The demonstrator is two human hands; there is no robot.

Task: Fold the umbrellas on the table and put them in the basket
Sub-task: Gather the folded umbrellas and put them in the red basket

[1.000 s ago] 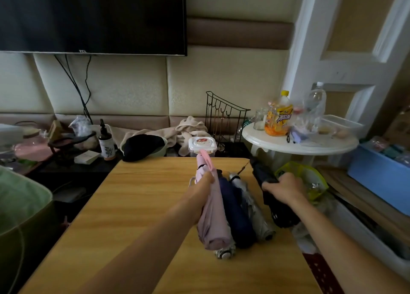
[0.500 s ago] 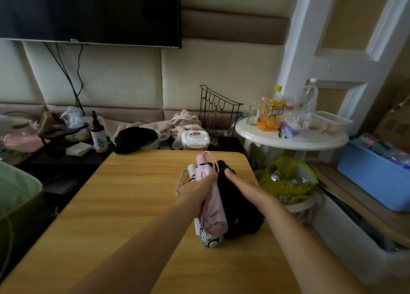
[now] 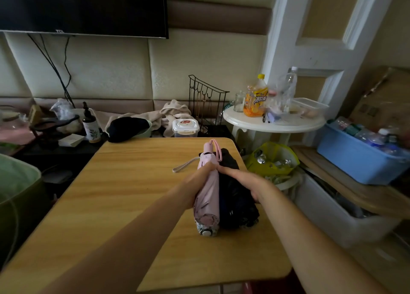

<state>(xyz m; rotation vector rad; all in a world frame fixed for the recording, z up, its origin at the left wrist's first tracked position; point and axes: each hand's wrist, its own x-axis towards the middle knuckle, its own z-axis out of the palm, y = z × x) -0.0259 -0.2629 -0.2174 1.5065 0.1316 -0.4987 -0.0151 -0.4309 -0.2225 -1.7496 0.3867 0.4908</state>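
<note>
Fingers [image 3: 211,166] of the left hand [image 3: 197,180] curl round the folded pink cloth umbrella [image 3: 207,196]. The right hand [image 3: 246,180] lies on the folded dark cloth umbrellas [image 3: 237,202] just beside it, its fingers pressing down on them; I cannot tell if they wrap round. All the umbrellas lie side by side on the light wooden bench [image 3: 133,182]. Their long way runs from near the person's body to the far edge, handles far away. The hands squeeze the bunch from both sides. A soft green basket [image 3: 17,182] sits well off to the left, so the left hand is nearer to it, I think.
</note>
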